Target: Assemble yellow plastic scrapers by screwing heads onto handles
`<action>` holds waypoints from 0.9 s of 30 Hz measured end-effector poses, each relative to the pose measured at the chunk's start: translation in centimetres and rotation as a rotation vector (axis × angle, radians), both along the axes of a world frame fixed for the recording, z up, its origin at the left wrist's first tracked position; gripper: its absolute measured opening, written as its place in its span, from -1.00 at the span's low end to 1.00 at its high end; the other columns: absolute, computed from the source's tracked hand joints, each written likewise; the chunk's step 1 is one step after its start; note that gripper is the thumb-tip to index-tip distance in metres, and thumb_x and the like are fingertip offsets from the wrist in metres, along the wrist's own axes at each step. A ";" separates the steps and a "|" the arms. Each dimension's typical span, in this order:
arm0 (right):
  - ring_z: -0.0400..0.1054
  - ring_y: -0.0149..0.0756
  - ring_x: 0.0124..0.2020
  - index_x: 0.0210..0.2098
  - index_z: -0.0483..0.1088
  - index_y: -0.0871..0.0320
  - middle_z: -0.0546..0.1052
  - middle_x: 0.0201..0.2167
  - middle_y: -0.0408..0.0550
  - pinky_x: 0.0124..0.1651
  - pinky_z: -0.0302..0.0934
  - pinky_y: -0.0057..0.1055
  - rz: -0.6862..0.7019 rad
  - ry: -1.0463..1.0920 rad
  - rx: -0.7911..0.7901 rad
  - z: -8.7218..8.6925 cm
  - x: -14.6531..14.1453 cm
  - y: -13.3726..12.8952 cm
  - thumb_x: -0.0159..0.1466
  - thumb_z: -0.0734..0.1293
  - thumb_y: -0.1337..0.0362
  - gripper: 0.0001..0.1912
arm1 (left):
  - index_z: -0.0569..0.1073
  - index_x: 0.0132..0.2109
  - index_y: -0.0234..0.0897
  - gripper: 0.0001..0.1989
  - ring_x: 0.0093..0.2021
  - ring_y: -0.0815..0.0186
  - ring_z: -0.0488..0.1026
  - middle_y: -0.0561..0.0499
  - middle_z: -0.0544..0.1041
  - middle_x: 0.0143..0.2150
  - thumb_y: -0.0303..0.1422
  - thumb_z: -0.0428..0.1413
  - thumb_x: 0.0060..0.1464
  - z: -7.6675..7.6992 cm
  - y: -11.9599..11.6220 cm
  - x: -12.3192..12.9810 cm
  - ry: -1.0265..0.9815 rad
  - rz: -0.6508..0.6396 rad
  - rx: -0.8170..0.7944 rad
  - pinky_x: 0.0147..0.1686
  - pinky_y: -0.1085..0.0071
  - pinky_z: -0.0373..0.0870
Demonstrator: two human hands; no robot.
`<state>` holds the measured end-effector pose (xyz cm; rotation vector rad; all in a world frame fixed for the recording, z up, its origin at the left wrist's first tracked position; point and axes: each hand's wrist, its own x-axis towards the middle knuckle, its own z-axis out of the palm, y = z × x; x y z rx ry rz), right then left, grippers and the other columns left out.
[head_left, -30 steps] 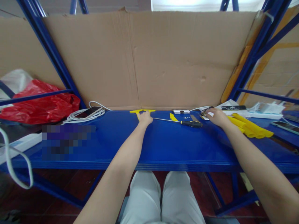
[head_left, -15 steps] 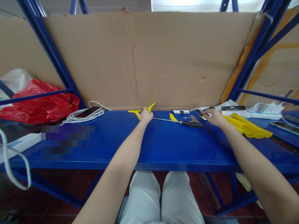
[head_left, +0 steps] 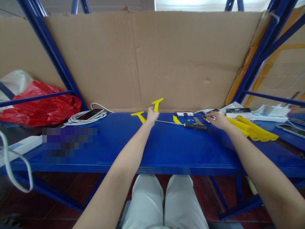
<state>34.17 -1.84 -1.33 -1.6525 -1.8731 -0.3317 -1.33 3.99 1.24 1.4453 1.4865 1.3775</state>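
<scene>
My left hand (head_left: pixel 152 117) is closed around a yellow T-shaped piece (head_left: pixel 157 103), its crossbar standing up above the fingers. Another yellow T-shaped piece (head_left: pixel 140 117) lies on the table just left of that hand. To its right, a screwdriver (head_left: pixel 195 126) with a black handle points its shaft at the hand. My right hand (head_left: pixel 215 118) rests at the back right with fingers pinched on a small dark and white item, too small to name. Between the hands lie a short yellow piece (head_left: pixel 176 120) and a small white box (head_left: pixel 184 114).
Yellow tubes (head_left: pixel 256 128) lie beside my right forearm, near a black-and-white box (head_left: pixel 238 111) and a power strip (head_left: pixel 269 118). A coiled white cable (head_left: pixel 85 117) and a red bag (head_left: pixel 40 100) are on the left. A cardboard panel (head_left: pixel 178 63) stands behind the blue table (head_left: pixel 176 149).
My left hand has shifted slightly right, and the yellow piece in it has risen and turned more upright. The right hand has hardly moved.
</scene>
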 end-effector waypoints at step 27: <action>0.48 -0.11 -0.11 -0.31 0.57 0.07 0.62 -0.22 -0.02 0.03 0.32 -0.24 -0.002 0.032 -0.125 0.7 -1.2 -0.6 0.17 0.25 0.26 -0.76 | 0.32 -0.08 -0.33 -0.87 -0.64 0.51 0.31 0.02 0.51 -0.31 -0.37 -0.04 0.29 1.5 -4.4 3.4 0.176 -0.337 0.016 -0.55 0.53 0.28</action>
